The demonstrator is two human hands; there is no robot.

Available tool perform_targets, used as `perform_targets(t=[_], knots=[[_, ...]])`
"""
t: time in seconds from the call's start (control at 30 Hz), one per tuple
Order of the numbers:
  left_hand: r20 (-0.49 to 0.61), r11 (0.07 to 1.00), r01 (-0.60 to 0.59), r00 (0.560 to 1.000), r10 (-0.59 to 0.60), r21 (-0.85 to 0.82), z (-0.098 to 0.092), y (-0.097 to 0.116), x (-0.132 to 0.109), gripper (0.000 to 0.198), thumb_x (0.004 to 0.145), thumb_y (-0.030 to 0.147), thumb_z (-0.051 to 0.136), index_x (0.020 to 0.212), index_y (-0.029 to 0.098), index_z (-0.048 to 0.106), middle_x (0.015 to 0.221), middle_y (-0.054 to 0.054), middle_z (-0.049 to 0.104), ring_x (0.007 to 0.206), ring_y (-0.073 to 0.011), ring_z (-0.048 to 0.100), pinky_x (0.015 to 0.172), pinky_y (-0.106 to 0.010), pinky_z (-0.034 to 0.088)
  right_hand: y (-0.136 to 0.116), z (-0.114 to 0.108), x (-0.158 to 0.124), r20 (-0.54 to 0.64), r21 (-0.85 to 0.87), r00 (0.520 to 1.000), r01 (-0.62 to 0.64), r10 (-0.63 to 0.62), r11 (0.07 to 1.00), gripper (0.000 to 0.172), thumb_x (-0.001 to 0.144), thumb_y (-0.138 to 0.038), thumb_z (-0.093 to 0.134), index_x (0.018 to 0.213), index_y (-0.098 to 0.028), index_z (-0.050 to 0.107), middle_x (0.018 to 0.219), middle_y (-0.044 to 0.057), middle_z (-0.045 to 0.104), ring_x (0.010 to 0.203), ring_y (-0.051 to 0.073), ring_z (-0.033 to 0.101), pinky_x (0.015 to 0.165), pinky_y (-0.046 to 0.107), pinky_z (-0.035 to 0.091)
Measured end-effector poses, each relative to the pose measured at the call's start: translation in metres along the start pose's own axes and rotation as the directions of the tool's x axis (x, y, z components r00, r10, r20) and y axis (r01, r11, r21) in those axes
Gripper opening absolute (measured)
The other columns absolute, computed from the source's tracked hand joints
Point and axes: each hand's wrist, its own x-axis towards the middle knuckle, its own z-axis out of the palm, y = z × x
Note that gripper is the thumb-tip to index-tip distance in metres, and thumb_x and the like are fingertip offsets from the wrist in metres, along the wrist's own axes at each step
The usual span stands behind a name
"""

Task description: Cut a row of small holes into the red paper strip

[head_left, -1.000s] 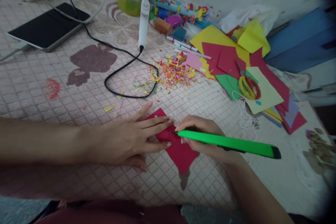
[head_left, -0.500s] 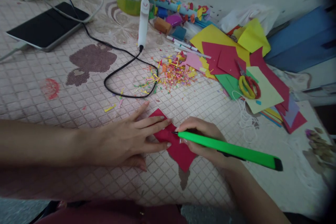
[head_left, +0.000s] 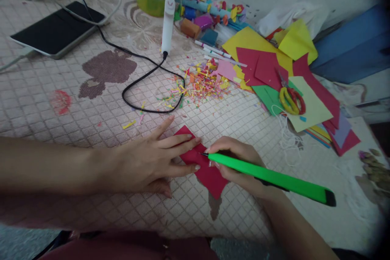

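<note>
My left hand point(head_left: 152, 161) lies flat with fingers spread on a small red paper square point(head_left: 207, 172), pinning it to the patterned cloth. My right hand point(head_left: 236, 162) is closed around a bright green utility knife point(head_left: 274, 178). The knife's tip rests on the red paper just beside my left fingertips, and its long handle points right and toward me. Part of the red paper is hidden under both hands.
Coloured paper scraps point(head_left: 202, 81) lie beyond the hands. Farther right are stacked paper sheets point(head_left: 265, 63) with yellow-red scissors point(head_left: 291, 100). A white glue gun point(head_left: 168, 18) with black cord point(head_left: 143, 77), a green tape roll point(head_left: 149, 2) and a dark tablet point(head_left: 57, 28) sit at the back.
The knife's handle end has swung slightly to the right and lower. Both hands stay on the red paper; the view has shifted a little.
</note>
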Motion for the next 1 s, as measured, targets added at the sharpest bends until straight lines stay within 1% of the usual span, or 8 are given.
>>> perform_targets(t=[0.2,0.3,0.4,0.47,0.6,0.73,0.83,1.0], knots=[[-0.023,1.0,0.006,1.0,-0.005,0.017,0.0035,0.0023,-0.0013,0.07,0.081,0.064,0.079,0.14,0.033,0.059,0.156,-0.013,0.051,0.142,-0.0325,0.05,0.125,-0.069,0.016,-0.002,0.0043,0.0001,-0.03,-0.073,0.999,0.043,-0.045,0.996,0.022,0.086,-0.006,0.061,0.096,-0.023,0.069,0.085,0.001,0.076,0.075,0.012,0.072,0.066,0.023,0.056],[-0.038,1.0,-0.021,0.999,0.02,-0.009,0.0054,0.0013,-0.003,0.07,0.085,0.062,0.077,0.144,0.031,0.056,0.154,-0.016,0.053,0.144,-0.0343,0.049,0.124,-0.067,0.023,-0.0015,0.0047,-0.0006,-0.034,-0.049,0.998,0.05,-0.051,0.998,0.022,0.086,-0.006,0.061,0.099,-0.022,0.069,0.087,0.001,0.076,0.078,0.011,0.072,0.069,0.021,0.056],[-0.02,0.996,-0.053,0.998,0.052,-0.07,0.005,-0.0014,-0.0039,0.064,0.093,0.056,0.07,0.148,0.027,0.053,0.159,-0.021,0.045,0.15,-0.037,0.041,0.122,-0.065,0.029,0.0007,0.0049,-0.0027,-0.036,-0.043,0.999,0.025,-0.027,0.999,0.024,0.085,-0.005,0.061,0.099,-0.022,0.069,0.089,0.0,0.076,0.079,0.011,0.072,0.071,0.02,0.056],[0.0,0.993,-0.062,0.998,0.062,-0.098,0.0042,-0.0028,-0.004,0.064,0.097,0.054,0.066,0.151,0.023,0.051,0.163,-0.023,0.039,0.152,-0.0386,0.037,0.122,-0.064,0.029,0.0019,0.0052,-0.0042,-0.034,-0.047,0.999,0.008,-0.01,0.999,0.026,0.084,-0.004,0.06,0.1,-0.023,0.069,0.09,-0.001,0.076,0.081,0.011,0.072,0.073,0.02,0.056],[0.014,0.993,-0.054,0.998,0.056,-0.106,0.0038,-0.0029,-0.0031,0.065,0.096,0.056,0.066,0.15,0.023,0.053,0.163,-0.024,0.037,0.153,-0.0395,0.035,0.122,-0.066,0.028,0.0029,0.006,-0.0057,-0.044,-0.056,0.999,-0.009,0.007,0.998,0.027,0.084,-0.004,0.06,0.1,-0.023,0.069,0.09,-0.002,0.076,0.08,0.01,0.072,0.072,0.019,0.056],[0.018,0.995,-0.045,0.999,0.047,-0.084,0.0043,-0.0017,-0.0017,0.066,0.094,0.058,0.068,0.148,0.024,0.054,0.162,-0.025,0.039,0.153,-0.0391,0.036,0.121,-0.068,0.028,0.0029,0.006,-0.0056,-0.045,-0.053,0.999,-0.008,0.006,0.999,0.028,0.083,-0.003,0.06,0.1,-0.024,0.069,0.09,-0.002,0.076,0.08,0.01,0.071,0.073,0.019,0.056],[0.031,0.998,-0.038,0.999,0.04,-0.059,0.0042,-0.0011,-0.002,0.068,0.091,0.06,0.07,0.148,0.025,0.054,0.162,-0.024,0.04,0.152,-0.0373,0.037,0.121,-0.066,0.031,0.0017,0.0052,-0.0046,-0.034,-0.057,0.999,-0.01,0.008,0.998,0.026,0.084,-0.004,0.061,0.099,-0.023,0.069,0.089,-0.002,0.076,0.079,0.01,0.071,0.071,0.02,0.056],[-0.016,0.999,-0.021,1.0,0.022,0.024,0.0056,0.0023,-0.0021,0.072,0.086,0.066,0.072,0.145,0.028,0.056,0.158,-0.02,0.048,0.147,-0.0361,0.046,0.121,-0.066,0.029,-0.0013,0.005,-0.0033,-0.035,-0.055,0.999,0.024,-0.026,0.998,0.023,0.084,-0.007,0.06,0.098,-0.022,0.069,0.087,-0.001,0.075,0.077,0.011,0.072,0.07,0.021,0.056]])
